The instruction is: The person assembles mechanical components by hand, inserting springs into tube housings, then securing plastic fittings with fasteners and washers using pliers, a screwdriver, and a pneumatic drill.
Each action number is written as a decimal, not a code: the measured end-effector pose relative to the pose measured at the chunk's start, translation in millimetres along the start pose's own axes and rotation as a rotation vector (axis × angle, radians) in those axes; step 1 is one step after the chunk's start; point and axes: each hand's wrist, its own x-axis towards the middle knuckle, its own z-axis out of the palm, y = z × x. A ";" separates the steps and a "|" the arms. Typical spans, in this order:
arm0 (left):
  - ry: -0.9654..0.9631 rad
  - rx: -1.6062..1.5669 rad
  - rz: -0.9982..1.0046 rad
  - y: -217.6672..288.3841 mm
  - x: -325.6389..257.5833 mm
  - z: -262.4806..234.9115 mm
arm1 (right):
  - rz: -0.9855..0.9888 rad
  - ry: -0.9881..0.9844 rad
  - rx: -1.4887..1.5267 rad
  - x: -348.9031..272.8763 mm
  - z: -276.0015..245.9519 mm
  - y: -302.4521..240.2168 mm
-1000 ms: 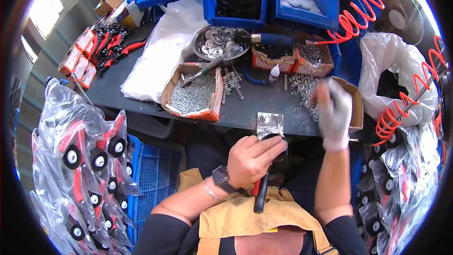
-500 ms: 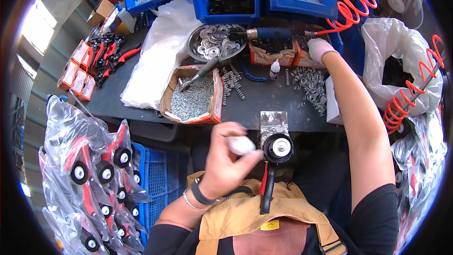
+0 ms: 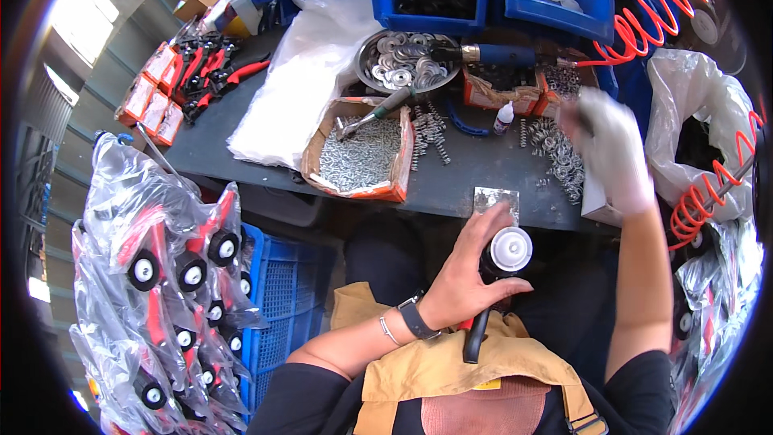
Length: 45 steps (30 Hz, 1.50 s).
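So the left hand (image 3: 467, 274) has its thumb and fingers spread wide around a white disc (image 3: 511, 250), which sits on the round black head of a tool with a black handle (image 3: 475, 340). That's all just in front of the bench (image 3: 447, 185), over the person's lap, right by a small metal plate (image 3: 497, 197). The gloved right hand (image 3: 616, 149) is up near the loose springs (image 3: 564, 161) (super blurry, so I can't tell if its fingers hold anything).
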 end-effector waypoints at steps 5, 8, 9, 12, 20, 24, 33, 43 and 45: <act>-0.101 0.229 0.035 -16.6 -2.8 3.1 | -0.206 -0.148 0.201 -98.9 -4.0 -71.0; -0.074 0.255 0.074 -20.3 -3.8 3.3 | -0.229 -0.102 0.073 -103.2 -4.1 -79.3; -0.060 0.275 0.090 -20.4 -3.5 4.1 | -0.285 -0.113 0.030 -100.7 -7.8 -78.5; -0.079 0.249 0.046 -19.4 -1.5 0.0 | -0.451 -0.123 -0.015 -91.9 -12.1 -75.6; -0.039 0.248 0.147 -22.3 -3.7 7.9 | -0.513 -0.142 -0.068 -95.0 -15.6 -74.6; -0.092 0.111 0.089 -33.3 -1.2 5.1 | -0.335 -0.271 0.040 -82.1 -22.1 -83.8; -0.086 0.139 0.151 -29.2 1.5 1.5 | -0.237 -0.307 0.165 -58.5 -32.9 -99.7; -0.056 0.168 0.088 -33.6 -1.2 0.9 | -0.488 -0.693 0.346 -35.3 -27.5 -61.4; -0.024 0.142 0.110 -35.6 -2.0 3.5 | -0.450 -0.645 0.294 -35.8 -26.2 -65.3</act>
